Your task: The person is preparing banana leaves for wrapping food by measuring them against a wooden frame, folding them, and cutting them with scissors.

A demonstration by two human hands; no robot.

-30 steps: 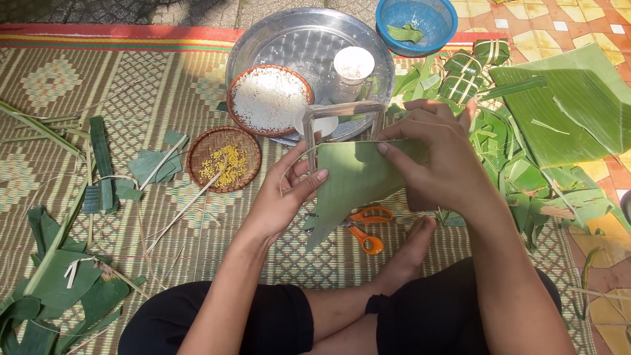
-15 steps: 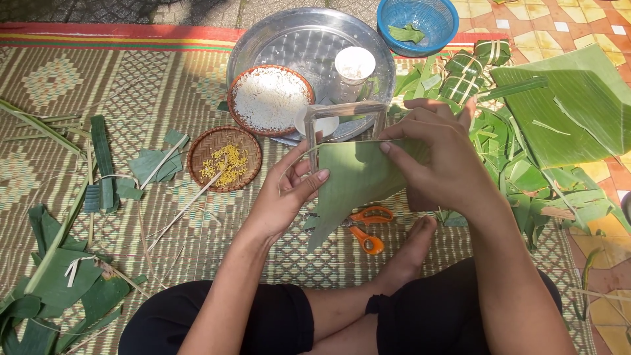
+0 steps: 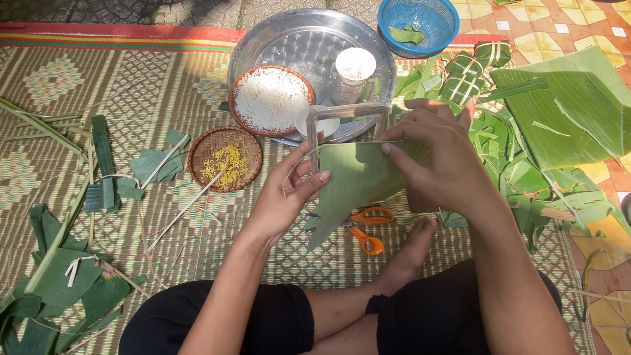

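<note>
A folded green banana leaf (image 3: pixel 355 181) is wrapped around a square clear mould frame (image 3: pixel 348 113) in front of me. My left hand (image 3: pixel 286 197) presses the leaf's left side against the frame, fingers curled on it. My right hand (image 3: pixel 447 161) grips the right side, with fingertips on the leaf's top edge. A thin pale strip (image 3: pixel 289 174) loops beside my left thumb. Orange-handled scissors (image 3: pixel 365 230) lie on the mat beneath the leaf.
A round metal tray (image 3: pixel 282 46) holds a basket of white rice (image 3: pixel 271 100) and a white cup (image 3: pixel 355 64). A small woven basket of yellow beans (image 3: pixel 225 159) sits left. Wrapped leaf parcels (image 3: pixel 468 75), a blue basket (image 3: pixel 419 23) and large leaves (image 3: pixel 578 112) lie right; leaf scraps (image 3: pixel 59 276) left.
Both hands stay on the leaf and frame. The fingers shift only slightly; nothing else has moved.
</note>
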